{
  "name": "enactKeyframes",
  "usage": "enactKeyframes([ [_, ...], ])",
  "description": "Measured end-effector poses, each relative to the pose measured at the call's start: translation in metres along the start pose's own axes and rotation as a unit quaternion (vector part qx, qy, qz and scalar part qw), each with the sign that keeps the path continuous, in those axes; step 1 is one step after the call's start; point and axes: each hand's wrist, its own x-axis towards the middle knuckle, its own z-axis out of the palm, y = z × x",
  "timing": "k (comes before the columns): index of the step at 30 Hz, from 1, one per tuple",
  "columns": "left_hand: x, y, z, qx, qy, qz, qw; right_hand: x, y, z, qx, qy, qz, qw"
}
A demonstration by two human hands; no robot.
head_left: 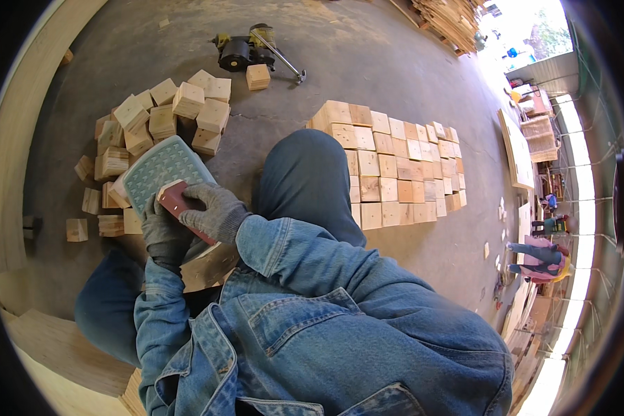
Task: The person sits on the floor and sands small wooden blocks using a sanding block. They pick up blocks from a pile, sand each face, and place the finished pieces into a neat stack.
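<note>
Both my hands wear dark grey gloves and meet over a pale teal plastic stool top (170,166) with a raised pattern. Between them is a reddish-brown block (175,199) with pale edges, tilted; its exact kind does not show. My right hand (216,208) is closed on its upper right side, fingers across the face. My left hand (163,234) wraps its lower left side, most of the fingers hidden. Under my hands, a wooden surface (211,269) partly shows. Just past the stool top lies a loose heap of cut wooden blocks (163,121).
To the right of my knee, wooden blocks stand stacked in neat rows (385,166). A yellow and black power tool (246,48) sits on the floor ahead, a single block (258,77) beside it. People (541,260) and stacked boards (539,139) are far right.
</note>
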Motion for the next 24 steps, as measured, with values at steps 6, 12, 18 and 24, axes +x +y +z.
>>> enactKeyframes([
  [6,0.000,0.003,-0.002,0.002,0.013,0.028,1.000,0.002,0.006,0.004,-0.003,0.009,-0.007,1.000],
  [12,0.001,0.001,0.002,-0.014,0.018,0.017,1.000,0.002,0.004,0.001,-0.022,0.011,-0.003,1.000],
  [18,0.001,0.001,-0.002,-0.010,-0.018,0.002,1.000,0.001,-0.004,-0.002,-0.017,0.002,0.004,1.000],
  [24,0.002,-0.002,0.002,0.009,-0.046,-0.015,0.999,0.000,0.002,0.003,0.005,0.012,0.007,1.000],
])
